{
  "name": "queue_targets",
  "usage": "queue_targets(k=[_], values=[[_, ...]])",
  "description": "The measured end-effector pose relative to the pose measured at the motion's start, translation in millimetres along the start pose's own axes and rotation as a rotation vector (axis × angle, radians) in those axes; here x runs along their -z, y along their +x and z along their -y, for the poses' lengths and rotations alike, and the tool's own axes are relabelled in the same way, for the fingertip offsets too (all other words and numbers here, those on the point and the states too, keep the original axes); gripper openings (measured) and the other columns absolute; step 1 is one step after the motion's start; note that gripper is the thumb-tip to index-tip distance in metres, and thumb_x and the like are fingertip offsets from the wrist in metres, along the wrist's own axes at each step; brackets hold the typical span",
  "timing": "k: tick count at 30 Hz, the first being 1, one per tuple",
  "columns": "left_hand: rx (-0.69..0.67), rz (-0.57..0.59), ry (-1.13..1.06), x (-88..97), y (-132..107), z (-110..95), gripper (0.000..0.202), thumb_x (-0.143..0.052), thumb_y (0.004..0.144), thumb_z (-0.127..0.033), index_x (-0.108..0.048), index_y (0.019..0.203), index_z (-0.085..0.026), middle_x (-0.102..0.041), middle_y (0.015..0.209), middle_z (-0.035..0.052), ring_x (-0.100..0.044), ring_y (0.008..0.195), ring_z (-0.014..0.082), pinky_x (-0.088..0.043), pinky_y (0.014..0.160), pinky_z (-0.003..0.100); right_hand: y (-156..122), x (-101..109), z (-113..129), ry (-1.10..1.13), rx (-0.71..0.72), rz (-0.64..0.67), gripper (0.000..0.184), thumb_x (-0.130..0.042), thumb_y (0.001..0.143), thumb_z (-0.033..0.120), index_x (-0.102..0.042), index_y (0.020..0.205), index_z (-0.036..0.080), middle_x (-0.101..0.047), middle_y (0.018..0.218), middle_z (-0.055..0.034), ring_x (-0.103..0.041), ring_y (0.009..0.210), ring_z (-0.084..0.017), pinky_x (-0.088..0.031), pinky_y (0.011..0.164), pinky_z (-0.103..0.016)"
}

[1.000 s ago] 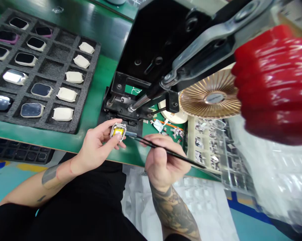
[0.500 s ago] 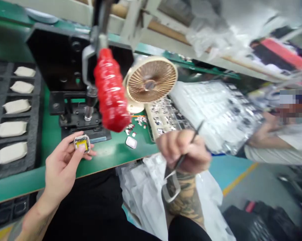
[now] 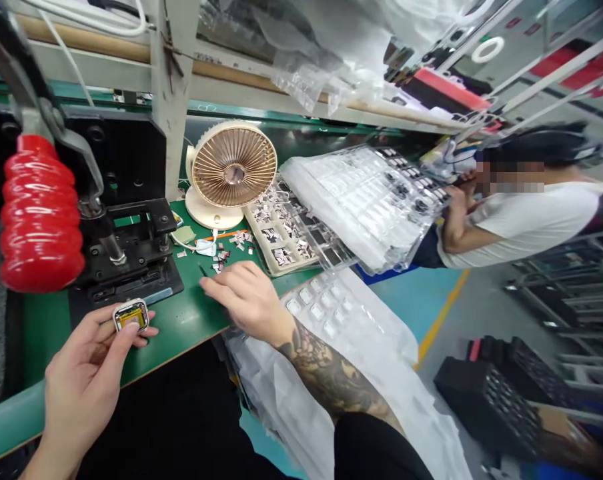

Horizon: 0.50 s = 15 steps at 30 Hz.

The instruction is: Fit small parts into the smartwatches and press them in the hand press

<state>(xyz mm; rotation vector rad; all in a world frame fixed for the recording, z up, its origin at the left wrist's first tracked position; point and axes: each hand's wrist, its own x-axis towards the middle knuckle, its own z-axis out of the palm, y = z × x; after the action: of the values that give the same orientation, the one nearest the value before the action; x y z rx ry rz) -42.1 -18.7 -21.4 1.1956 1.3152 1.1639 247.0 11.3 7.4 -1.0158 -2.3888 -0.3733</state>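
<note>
Pinching a watch case, the left hand holds firm; the right hand, its black tool gone, lies spread open.

person's dressed in black: a dark sleeve is showing at the rt elbow, and dark fabric is filling the bottom of the view, prob trousers, though it's hard to tell in this poor view. the rt forearm is carrying a dense dark-ink tattoo w/ shaded swirls, running from the wrist up toward the sleeve. the lt hand and rt hand are staying bare.
</note>
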Motion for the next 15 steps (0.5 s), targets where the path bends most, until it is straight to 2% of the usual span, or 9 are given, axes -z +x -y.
queue_targets(k=[3, 6, 8, 11, 13, 15], values=[[0.009, -0.015, 0.037, -0.1, -2.3, -1.2, 0.042, -0.086, 0.103, -0.052, -0.077, 0.129, -0.02, -0.09, 0.116, 0.009, -0.089, 0.09, 0.0248, -0.075, 0.082, 0.031, 14.3, -15.8, 1.8, -0.122, 0.122, 0.204, 0.023, -0.054, 0.117, 0.015, -0.075, 0.126, 0.015, -0.076, 0.099, -0.0066, -0.065, 0.095, -0.022, -0.051, 0.091, -0.042], [0.009, -0.024, 0.043, -0.4, -4.4, -2.3, 0.039, -0.085, 0.104, -0.051, -0.077, 0.129, -0.022, -0.09, 0.114, 0.0081, -0.087, 0.091, 0.0241, -0.073, 0.083, 0.032, 13.4, -13.2, -8.9, -0.078, 0.084, 0.27, 0.027, -0.052, 0.117, 0.015, -0.072, 0.135, 0.015, -0.076, 0.104, -0.008, -0.064, 0.099, -0.023, -0.047, 0.092, -0.042], [-0.014, -0.015, 0.029, 0.1, -5.1, -1.9, 0.036, -0.085, 0.104, -0.05, -0.079, 0.128, -0.024, -0.089, 0.113, 0.0072, -0.086, 0.09, 0.0248, -0.073, 0.079, 0.033, 5.2, -1.2, -27.8, -0.039, -0.06, 0.225, 0.029, -0.052, 0.116, 0.016, -0.073, 0.136, 0.018, -0.078, 0.107, -0.0088, -0.065, 0.1, -0.023, -0.047, 0.093, -0.041], [-0.04, 0.024, 0.041, 2.3, -5.3, 0.2, 0.032, -0.085, 0.103, -0.05, -0.081, 0.128, -0.03, -0.088, 0.112, 0.0055, -0.084, 0.089, 0.0257, -0.072, 0.079, 0.037, -7.5, 22.5, -76.1, -0.082, -0.412, 0.144, 0.026, -0.057, 0.112, 0.019, -0.078, 0.126, 0.02, -0.078, 0.108, -0.011, -0.067, 0.102, -0.026, -0.049, 0.092, -0.041], [-0.043, 0.055, 0.078, 4.1, -5.0, 2.1, 0.031, -0.084, 0.103, -0.051, -0.082, 0.129, -0.033, -0.087, 0.11, 0.0048, -0.081, 0.088, 0.0254, -0.071, 0.083, 0.039, -10.7, 33.3, -113.3, -0.117, -0.639, 0.154, 0.026, -0.059, 0.109, 0.019, -0.081, 0.122, 0.02, -0.078, 0.111, -0.0133, -0.068, 0.103, -0.028, -0.051, 0.095, -0.042], [-0.055, 0.076, 0.115, 5.7, -4.4, 4.4, 0.033, -0.084, 0.103, -0.052, -0.082, 0.13, -0.032, -0.086, 0.11, 0.0047, -0.08, 0.089, 0.0254, -0.069, 0.087, 0.039, -9.3, 35.8, -144.7, -0.094, -0.768, 0.206, 0.028, -0.06, 0.105, 0.017, -0.083, 0.12, 0.018, -0.078, 0.116, -0.0152, -0.068, 0.105, -0.03, -0.053, 0.098, -0.043]])
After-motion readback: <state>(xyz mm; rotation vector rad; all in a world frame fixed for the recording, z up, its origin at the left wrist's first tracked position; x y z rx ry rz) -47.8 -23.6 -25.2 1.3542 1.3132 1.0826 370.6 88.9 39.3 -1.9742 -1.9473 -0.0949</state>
